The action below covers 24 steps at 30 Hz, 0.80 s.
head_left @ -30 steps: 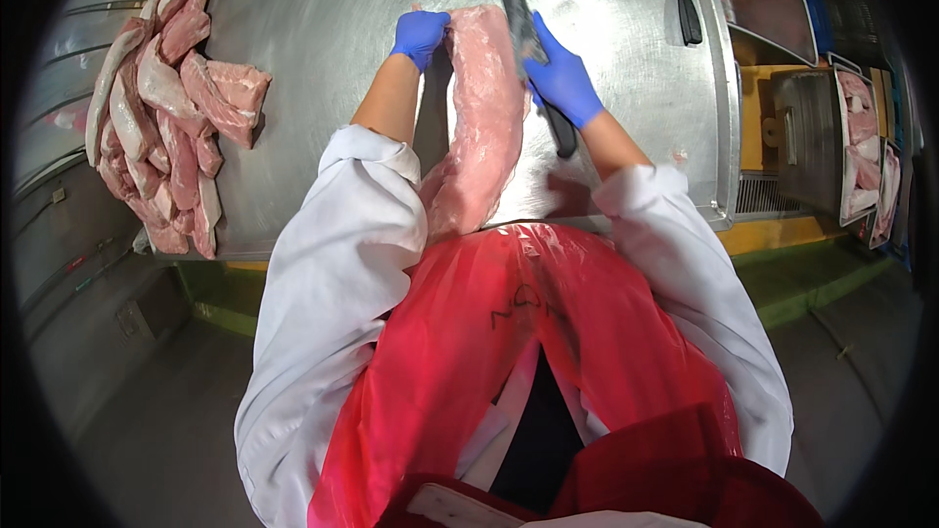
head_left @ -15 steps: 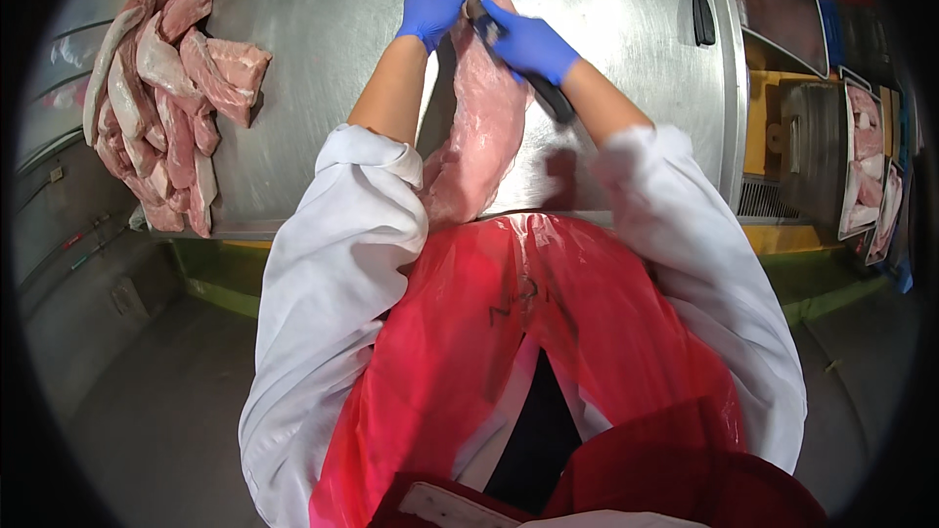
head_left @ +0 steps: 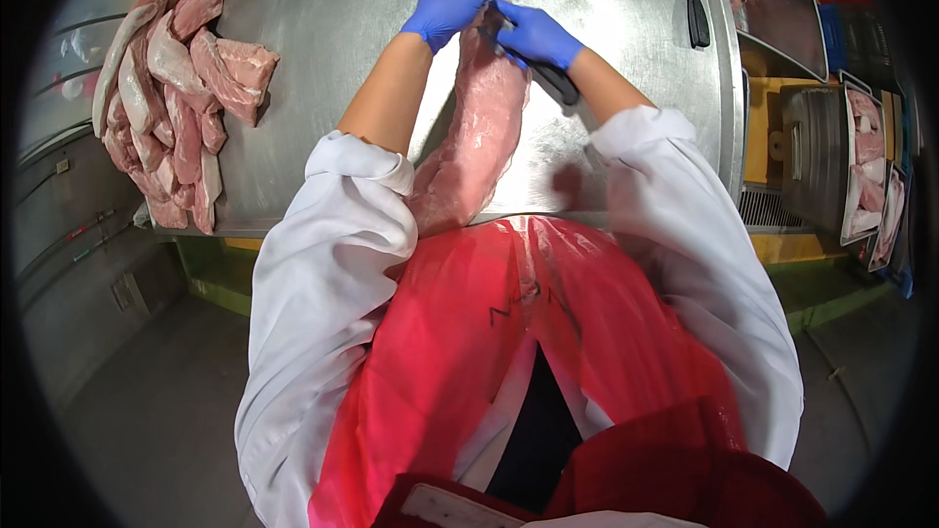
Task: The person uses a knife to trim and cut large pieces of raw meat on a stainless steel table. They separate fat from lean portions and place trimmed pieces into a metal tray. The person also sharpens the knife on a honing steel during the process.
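Note:
A long pale pink piece of meat [head_left: 474,137] lies lengthwise on the steel table [head_left: 323,59], in front of my body. My left hand [head_left: 450,8] wears a blue glove, its fingers closed on the meat's far end. My right hand [head_left: 533,37], also gloved in blue, grips a long knife [head_left: 556,86]. The knife lies diagonally over the upper end of the meat, with its tip reaching beyond my left hand and much of the blade hidden by the hands.
A heap of cut meat strips [head_left: 176,98] covers the table's left side. A second black-handled tool [head_left: 697,15] rests near the right rim. Beyond that rim stand a metal tray [head_left: 787,10] and smaller trays holding meat [head_left: 866,161].
My left hand has moved up and to the right along the meat's end. My right hand and the knife have swung leftward and upward, from beside the meat to across it.

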{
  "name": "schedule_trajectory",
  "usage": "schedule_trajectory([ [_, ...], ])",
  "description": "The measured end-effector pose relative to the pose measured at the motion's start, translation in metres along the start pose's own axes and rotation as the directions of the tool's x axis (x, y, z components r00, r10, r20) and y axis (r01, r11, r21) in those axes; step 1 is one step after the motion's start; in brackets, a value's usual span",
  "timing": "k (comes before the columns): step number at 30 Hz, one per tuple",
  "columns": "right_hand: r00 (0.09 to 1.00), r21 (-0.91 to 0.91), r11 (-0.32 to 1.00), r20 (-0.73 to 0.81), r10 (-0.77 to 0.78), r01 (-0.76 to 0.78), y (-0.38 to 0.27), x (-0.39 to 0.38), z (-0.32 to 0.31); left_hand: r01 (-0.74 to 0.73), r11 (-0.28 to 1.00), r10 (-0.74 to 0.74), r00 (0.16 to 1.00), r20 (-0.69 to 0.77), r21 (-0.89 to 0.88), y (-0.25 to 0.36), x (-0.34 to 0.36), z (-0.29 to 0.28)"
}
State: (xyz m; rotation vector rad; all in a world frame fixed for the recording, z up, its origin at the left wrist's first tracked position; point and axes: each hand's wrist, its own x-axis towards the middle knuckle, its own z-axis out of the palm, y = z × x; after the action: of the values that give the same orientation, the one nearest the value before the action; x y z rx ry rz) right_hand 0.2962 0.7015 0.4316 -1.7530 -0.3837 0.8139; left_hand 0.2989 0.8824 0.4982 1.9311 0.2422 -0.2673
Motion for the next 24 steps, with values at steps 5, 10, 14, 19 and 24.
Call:
schedule_trajectory([
  [5,0.983,-0.223,0.972,0.179,-0.029,0.069,-0.002,-0.057,-0.013,0.06,0.982,-0.07,0.996,-0.053,-0.178,-0.003,-0.003,-0.026],
  [10,0.976,-0.297,0.955,0.211,0.054,0.011,-0.004,-0.095,0.005,-0.043,0.92,0.059,0.998,0.028,-0.39,0.019,-0.028,-0.023],
  [14,0.956,-0.317,0.925,0.133,0.262,-0.209,-0.034,-0.063,0.032,-0.068,0.914,0.088,0.996,0.032,-0.399,0.028,-0.051,-0.004],
  [19,0.919,-0.277,0.935,0.259,0.296,-0.223,-0.044,-0.161,0.021,-0.092,0.805,0.116,0.993,0.004,-0.587,0.029,-0.078,-0.028],
  [24,0.977,-0.327,0.937,0.131,0.171,-0.12,-0.031,-0.105,0.055,-0.092,0.857,0.124,0.992,0.029,-0.508,0.042,-0.096,-0.016],
])
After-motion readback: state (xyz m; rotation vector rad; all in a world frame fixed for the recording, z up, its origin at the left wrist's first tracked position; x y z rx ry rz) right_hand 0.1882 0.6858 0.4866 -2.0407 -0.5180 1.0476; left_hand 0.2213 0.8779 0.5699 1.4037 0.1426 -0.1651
